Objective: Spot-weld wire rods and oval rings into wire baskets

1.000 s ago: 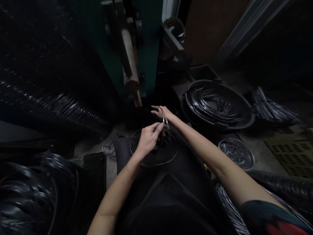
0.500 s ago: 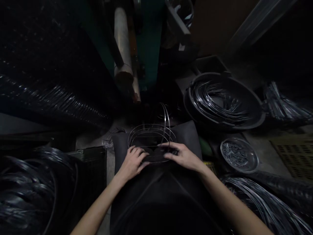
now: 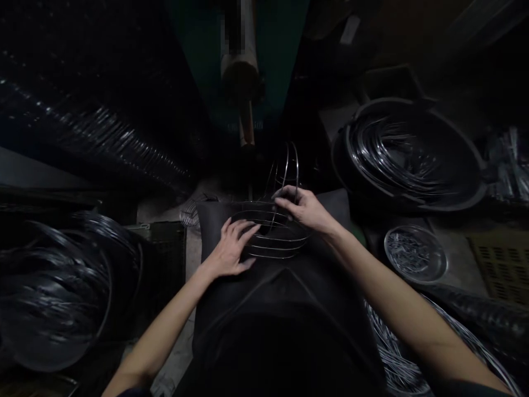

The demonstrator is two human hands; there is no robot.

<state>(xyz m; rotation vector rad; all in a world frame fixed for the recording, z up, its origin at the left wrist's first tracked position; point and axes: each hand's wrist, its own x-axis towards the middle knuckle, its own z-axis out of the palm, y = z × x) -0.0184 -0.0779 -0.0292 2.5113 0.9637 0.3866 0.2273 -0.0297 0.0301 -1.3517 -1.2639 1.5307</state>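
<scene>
A wire frame [image 3: 278, 239] of thin oval metal rings, like a basket, lies on dark cloth over my lap. Bent metal strips or wires [image 3: 296, 164] rise in a narrow loop at its far right. My left hand [image 3: 233, 246] rests at the frame's left side, fingers spread and thumb apart, the fingertips touching the rings. At the far right side, my right hand [image 3: 303, 208] has thumb and fingers closed together on part of the frame by the upright loop. Which wire lies between those fingertips is hard to see in the dim light.
Ahead stands a green machine [image 3: 275, 66] with a metal cylinder [image 3: 239, 69] pointing down. A large dark basin [image 3: 450, 201] of wire hoops sits at right, above a bowl [image 3: 442, 264] of small metal pieces. More wire bundles [image 3: 397, 353] lie lower right; a tub [image 3: 105, 309] of hoops is at left.
My right hand has moved up and away from me to the frame's far side, closing its fingers. The frame has tilted, its near rings spread apart. My left hand's fingers are more spread.
</scene>
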